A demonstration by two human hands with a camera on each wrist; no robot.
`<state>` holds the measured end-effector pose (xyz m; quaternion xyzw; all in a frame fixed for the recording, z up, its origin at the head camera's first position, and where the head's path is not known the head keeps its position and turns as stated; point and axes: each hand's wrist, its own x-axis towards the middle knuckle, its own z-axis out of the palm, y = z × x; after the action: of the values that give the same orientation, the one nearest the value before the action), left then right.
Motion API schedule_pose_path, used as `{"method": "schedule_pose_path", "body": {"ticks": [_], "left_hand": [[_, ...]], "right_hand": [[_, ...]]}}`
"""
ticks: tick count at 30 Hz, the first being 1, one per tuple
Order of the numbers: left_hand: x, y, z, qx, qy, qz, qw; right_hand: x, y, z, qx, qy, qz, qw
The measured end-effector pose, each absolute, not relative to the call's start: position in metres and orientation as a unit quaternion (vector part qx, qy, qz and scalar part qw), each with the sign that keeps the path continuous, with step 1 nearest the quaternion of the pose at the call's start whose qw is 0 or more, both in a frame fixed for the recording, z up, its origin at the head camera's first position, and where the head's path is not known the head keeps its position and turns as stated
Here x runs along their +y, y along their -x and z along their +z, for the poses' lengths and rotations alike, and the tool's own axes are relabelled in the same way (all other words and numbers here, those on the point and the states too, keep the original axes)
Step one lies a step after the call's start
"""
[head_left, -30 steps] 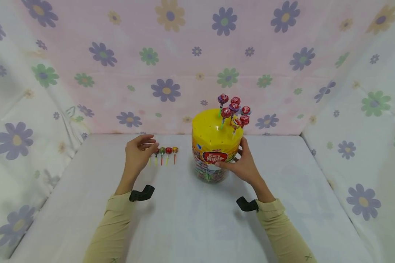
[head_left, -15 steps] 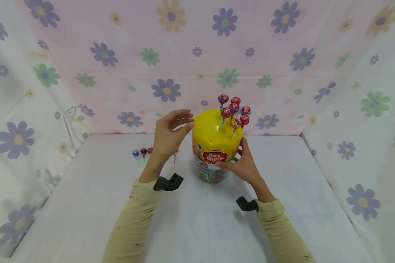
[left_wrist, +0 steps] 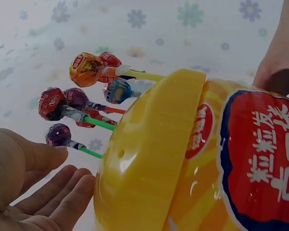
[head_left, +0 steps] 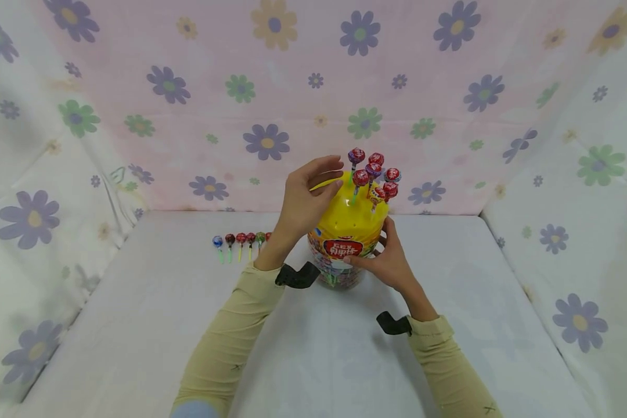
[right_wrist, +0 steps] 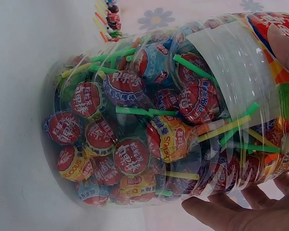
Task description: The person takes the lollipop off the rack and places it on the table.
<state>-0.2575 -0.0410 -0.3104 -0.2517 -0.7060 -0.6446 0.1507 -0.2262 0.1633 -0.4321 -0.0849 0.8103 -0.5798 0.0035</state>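
A: Which step is in hand?

B: Probably a reach. The left grip (head_left: pixel 304 200) is raised at the left of the lid (head_left: pixel 350 219), and the standing lollies (head_left: pixel 360 177) are just to the right of its fingertips.

A: Does that grip hold anything?

B: Nothing shows in it. The left wrist view has thumb and fingers parted by a moderate gap, with a purple lolly (left_wrist: pixel 58 135) near the thumb tip. Whether the fingers touch the lid, one cannot tell.

A: And the other?

B: The right grip (head_left: pixel 389 264) holds the jar (head_left: pixel 343 248), thumb across the front label, fingers round the far side. The jar stands to its left, packed with wrapped lollies, and that hold seems meant to steady it.

A: What would the next move call for?

B: Likely narrowing the left grip on one stick or wrapped head, then a pull along the stick while the right grip keeps the jar from tipping.

A: Anything in the way?

B: The standing lollies crowd together, so a neighbour could get knocked. Left of the left grip, a row of lollies (head_left: pixel 241 238) lies on the bench (head_left: pixel 480 290), its right end hidden by the left forearm. Flowered cloth (head_left: pixel 313 107) hangs beyond both grips.
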Motion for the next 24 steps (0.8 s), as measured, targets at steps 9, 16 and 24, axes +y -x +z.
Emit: {"method": "schedule_pose_path", "body": {"ticks": [9,16,24], "left_hand": [[-0.026,0.266,-0.304,-0.714,0.263,-0.627,0.166],[-0.018,0.272,-0.305,-0.708,0.258,-0.634,0.175],[-0.015,0.279,-0.304,-0.671,0.246,-0.664,0.220]], "right_hand": [[0.164,0.226,-0.432,0.807,0.094,-0.584,0.000],[0.166,0.227,-0.432,0.804,0.097,-0.587,-0.001],[0.165,0.227,-0.431,0.807,0.088,-0.584,0.006]]}}
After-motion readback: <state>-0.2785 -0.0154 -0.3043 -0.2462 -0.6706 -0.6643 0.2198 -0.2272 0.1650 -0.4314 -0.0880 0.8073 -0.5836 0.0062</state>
